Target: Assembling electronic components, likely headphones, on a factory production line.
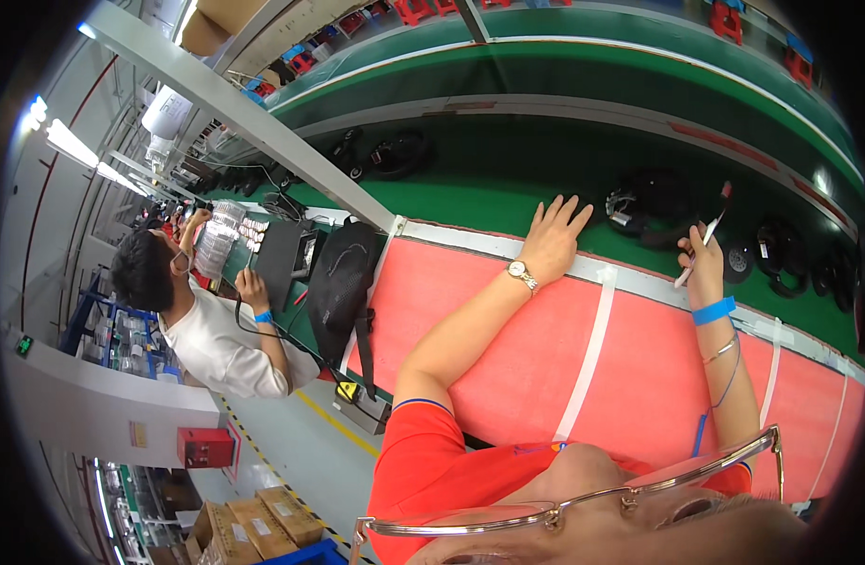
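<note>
My left hand [555, 240], with a gold watch on its wrist, lies palm down at the near edge of the green conveyor belt [479, 179]. Its fingers are spread and hold nothing. Just right of its fingertips, on the belt, lies a black rounded item [649, 202] with a shiny silvery part. My right hand [703, 259], wearing a blue wrist strap, is closed around a slim white stick-like tool [710, 235] with a dark red end pointing up and away. What kind of tool it is cannot be made out. Beside that hand lies another black item [781, 254] with a round part.
A pink-red mat [508, 330] with white tape strips covers the bench before me. At its left end stands a black bag [343, 292]. A co-worker in white [230, 339] handles a cabled tool further left. A grey post [253, 122] rises over the belt.
</note>
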A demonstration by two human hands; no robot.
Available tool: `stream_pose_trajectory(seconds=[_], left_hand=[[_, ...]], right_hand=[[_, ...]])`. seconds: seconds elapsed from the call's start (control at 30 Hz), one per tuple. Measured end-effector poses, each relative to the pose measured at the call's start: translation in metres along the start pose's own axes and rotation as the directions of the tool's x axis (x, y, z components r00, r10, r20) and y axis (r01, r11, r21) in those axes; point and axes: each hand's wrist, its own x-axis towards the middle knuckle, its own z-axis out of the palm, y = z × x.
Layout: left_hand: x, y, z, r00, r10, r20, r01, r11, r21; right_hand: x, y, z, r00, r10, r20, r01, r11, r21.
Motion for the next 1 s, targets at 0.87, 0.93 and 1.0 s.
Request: stream_pose_trajectory(seconds=[0.87,0.93,1.0], left_hand=[[0.000,-0.005,-0.010,0.999,-0.028,-0.021,0.025,0.991,-0.133],[0.004,-0.001,-0.003,1.000,-0.023,-0.007,0.021,0.989,-0.144],[0.011,0.005,0.004,1.000,0.005,-0.006,-0.006,0.982,-0.190]], right_hand=[[-0.069,-0.093,-0.092,0.553,-0.756,0.350,-0.005,0.418,0.909],[-0.072,-0.102,-0.082,0.560,-0.757,0.336,0.011,0.412,0.911],[-0.092,-0.092,-0.141,0.561,-0.761,0.327,0.050,0.424,0.904]])
